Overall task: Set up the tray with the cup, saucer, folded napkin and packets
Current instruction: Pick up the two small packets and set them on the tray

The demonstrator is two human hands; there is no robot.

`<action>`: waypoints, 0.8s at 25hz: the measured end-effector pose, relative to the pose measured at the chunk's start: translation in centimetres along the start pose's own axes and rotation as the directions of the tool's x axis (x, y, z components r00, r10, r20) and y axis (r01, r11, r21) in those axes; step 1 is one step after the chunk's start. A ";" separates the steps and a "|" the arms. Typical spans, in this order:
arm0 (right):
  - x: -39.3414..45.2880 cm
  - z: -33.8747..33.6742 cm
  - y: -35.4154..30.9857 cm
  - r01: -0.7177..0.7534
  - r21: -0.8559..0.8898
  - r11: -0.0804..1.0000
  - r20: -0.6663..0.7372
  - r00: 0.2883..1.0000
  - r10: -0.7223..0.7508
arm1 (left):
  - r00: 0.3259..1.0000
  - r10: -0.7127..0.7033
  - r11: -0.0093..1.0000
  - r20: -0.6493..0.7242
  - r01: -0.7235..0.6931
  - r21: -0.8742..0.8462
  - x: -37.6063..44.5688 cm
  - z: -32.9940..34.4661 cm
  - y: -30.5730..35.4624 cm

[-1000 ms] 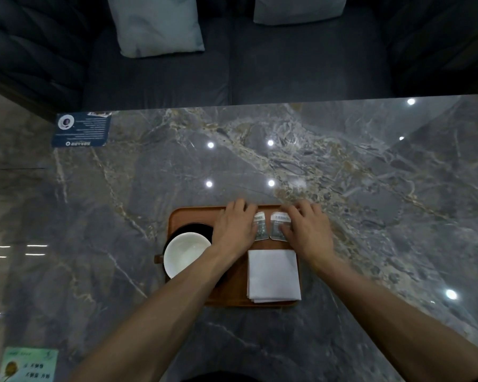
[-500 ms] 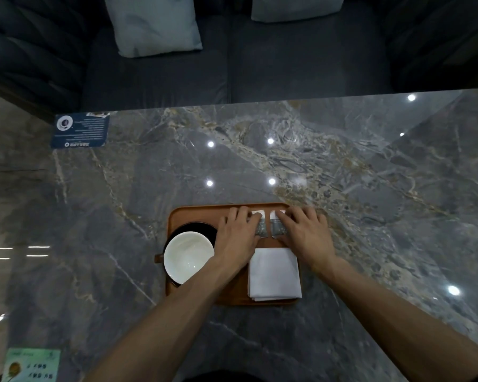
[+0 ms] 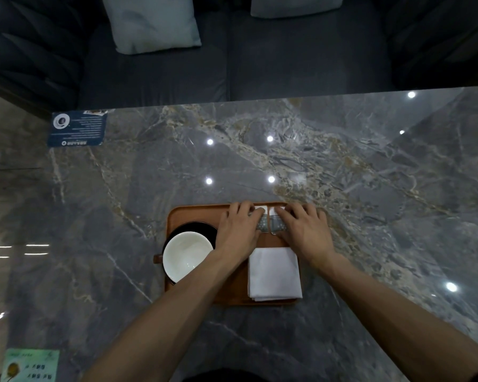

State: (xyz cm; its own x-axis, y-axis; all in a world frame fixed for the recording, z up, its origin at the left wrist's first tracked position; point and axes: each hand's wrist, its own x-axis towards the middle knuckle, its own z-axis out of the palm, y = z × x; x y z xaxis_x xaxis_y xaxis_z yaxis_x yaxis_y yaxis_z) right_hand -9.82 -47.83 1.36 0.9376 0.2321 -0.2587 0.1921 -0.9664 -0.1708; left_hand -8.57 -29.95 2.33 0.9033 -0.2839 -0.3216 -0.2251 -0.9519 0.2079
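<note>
Grip, left hand [image 3: 236,230]: palm down, fingers flat and spread over the left of 2 small grey-and-white patterned paper packets [image 3: 263,222]; pressing rather than pinching, nothing lifted.
Grip, right hand [image 3: 305,230]: same posture, fingers flat on the right packet, no closed hold visible.

Item 1: rounded rectangular brown wooden tray [image 3: 193,213], on the grey veined marble desk [image 3: 370,202], near the desk's 6 o'clock edge.
Item 2: round white ceramic cup [image 3: 186,259], seated on the round black saucer [image 3: 196,227], at the tray's 9 o'clock; small brown handle projects toward 9 o'clock.
Item 3: square white folded cloth napkin [image 3: 273,274], at the tray's 4 o'clock, its near corner just overhanging the rim.
Item 4: the 2 packets, side by side with a narrow gap, at the tray's 1 o'clock, just beyond the napkin.

Step in hand, judged: final alignment of the packets; all 4 kinds of item are on the tray.
Next move, judged: small squaring nudges toward 12 o'clock, then a light lift-off of both hands without dragging the packets or brushing the cup.
</note>
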 end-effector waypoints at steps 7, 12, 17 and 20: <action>0.0 0.1 0.0 -0.003 -0.002 1.000 -0.001 1.000 0.003 | 1.000 0.009 1.000 0.005 -0.009 -0.002 0.1 0.1 -0.2; 0.0 0.4 -0.1 -0.010 -0.009 1.000 -0.001 1.000 0.010 | 1.000 0.007 1.000 0.001 -0.007 0.000 0.1 0.2 -0.2; 0.0 0.5 -0.1 0.001 -0.014 1.000 -0.005 1.000 -0.001 | 1.000 -0.001 1.000 -0.003 0.001 -0.006 -0.1 0.4 -0.3; -0.1 0.6 -0.2 -0.010 -0.016 1.000 -0.014 1.000 0.010 | 1.000 -0.003 1.000 0.001 0.003 -0.010 -0.1 0.3 -0.3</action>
State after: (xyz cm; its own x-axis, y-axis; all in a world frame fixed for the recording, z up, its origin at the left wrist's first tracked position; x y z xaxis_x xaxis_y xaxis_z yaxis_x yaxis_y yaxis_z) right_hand -10.15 -47.60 0.82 0.9435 0.2210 -0.2470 0.1872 -0.9703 -0.1532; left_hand -8.69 -29.69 1.98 0.9036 -0.2809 -0.3235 -0.2186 -0.9517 0.2158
